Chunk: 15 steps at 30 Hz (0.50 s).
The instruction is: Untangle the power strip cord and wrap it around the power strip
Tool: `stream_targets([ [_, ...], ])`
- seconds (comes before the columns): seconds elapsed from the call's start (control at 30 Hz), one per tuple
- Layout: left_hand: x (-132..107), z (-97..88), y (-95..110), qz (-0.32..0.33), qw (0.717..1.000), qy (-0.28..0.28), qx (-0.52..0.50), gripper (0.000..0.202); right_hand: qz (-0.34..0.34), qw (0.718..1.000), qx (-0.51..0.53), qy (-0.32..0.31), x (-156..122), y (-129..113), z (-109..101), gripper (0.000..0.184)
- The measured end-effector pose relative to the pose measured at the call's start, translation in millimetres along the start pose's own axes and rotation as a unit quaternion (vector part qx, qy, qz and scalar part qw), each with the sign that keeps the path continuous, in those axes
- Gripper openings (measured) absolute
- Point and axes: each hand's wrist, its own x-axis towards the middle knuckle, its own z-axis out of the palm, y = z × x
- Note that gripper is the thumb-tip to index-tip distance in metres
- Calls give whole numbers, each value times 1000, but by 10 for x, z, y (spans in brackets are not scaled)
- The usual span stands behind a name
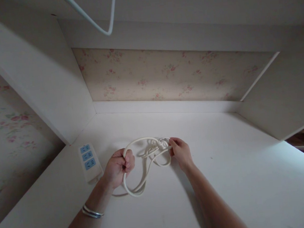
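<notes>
A white power cord (146,175) lies in loops on the white desk, with a tangled knot near its far end. My left hand (120,166) is closed around one loop of it, at the left. At the right, my right hand (180,152) pinches the cord beside the knot, thumb and fingers together. Left of my left hand, a white power strip (94,173) with blue socket faces rests on the desk. The cord runs behind my left wrist toward the strip; part of it is hidden there.
The white desk (227,178) is bounded by a left side panel (44,73), a right panel (280,92) and a low back ledge (167,106). A shelf (174,34) crosses above. A pale bent rod or cable (109,32) hangs at the upper left.
</notes>
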Motion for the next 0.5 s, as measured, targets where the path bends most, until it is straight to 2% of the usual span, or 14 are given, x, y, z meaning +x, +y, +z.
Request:
stream_targets([
  [0.1,4,7,-22,31,999,-8,-14,16,3,999,32,32,-29,-44,38,44],
  [0.17,9,10,-32,56,998,-11,-23,18,-8,998,45,31,-61,-85,57,44],
  [0.33,18,12,-20,98,994,-7,-54,19,-102,994,-34,-2,-191,-182,80,28],
  [0.4,26,7,-11,111,992,0,-64,18,-145,985,-80,-45,-260,-220,76,24],
  [0.5,37,-5,-8,115,992,5,-61,19,-192,947,-162,-200,-368,-266,65,21],
])
